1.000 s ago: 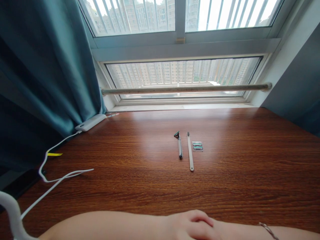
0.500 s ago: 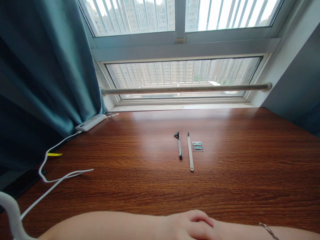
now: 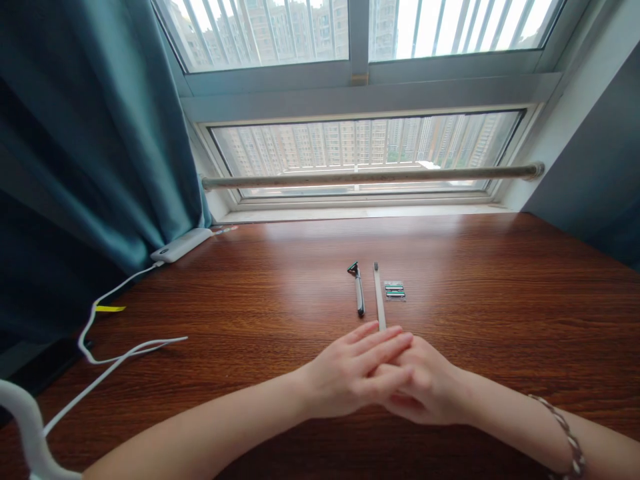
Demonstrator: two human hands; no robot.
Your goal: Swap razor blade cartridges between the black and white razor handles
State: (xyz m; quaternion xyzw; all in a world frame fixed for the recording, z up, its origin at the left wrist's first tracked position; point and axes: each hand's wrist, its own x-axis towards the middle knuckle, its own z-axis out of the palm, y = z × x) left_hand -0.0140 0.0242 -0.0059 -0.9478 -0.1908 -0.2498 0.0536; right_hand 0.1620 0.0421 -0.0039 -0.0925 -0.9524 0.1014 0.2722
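My left hand [image 3: 340, 370] lies across my right hand [image 3: 440, 387], its fingers stretched out and no object visible in it. The right hand's fingers are mostly hidden under the left, so I cannot tell how they are bent. Just beyond the fingertips lies a pale toothbrush [image 3: 379, 293], bristle end away from me, its near handle end hidden behind the hands. To its left rests a grey razor [image 3: 359, 293] with a dark head. A clear pack of razor blade cartridges [image 3: 395, 291] sits to the right of the toothbrush.
The wooden table [image 3: 250, 287] runs up to the window. At left are a white power strip [image 3: 181, 245], a white cable [image 3: 120, 357], a yellow strip [image 3: 111, 309] and a blue curtain [image 3: 130, 133]. A white curved tube [image 3: 27, 427] stands at the lower left corner.
Both hands have moved up and forward from the bottom edge over the table, and now cover the near end of the toothbrush. The razor, toothbrush and cartridges lie as before.
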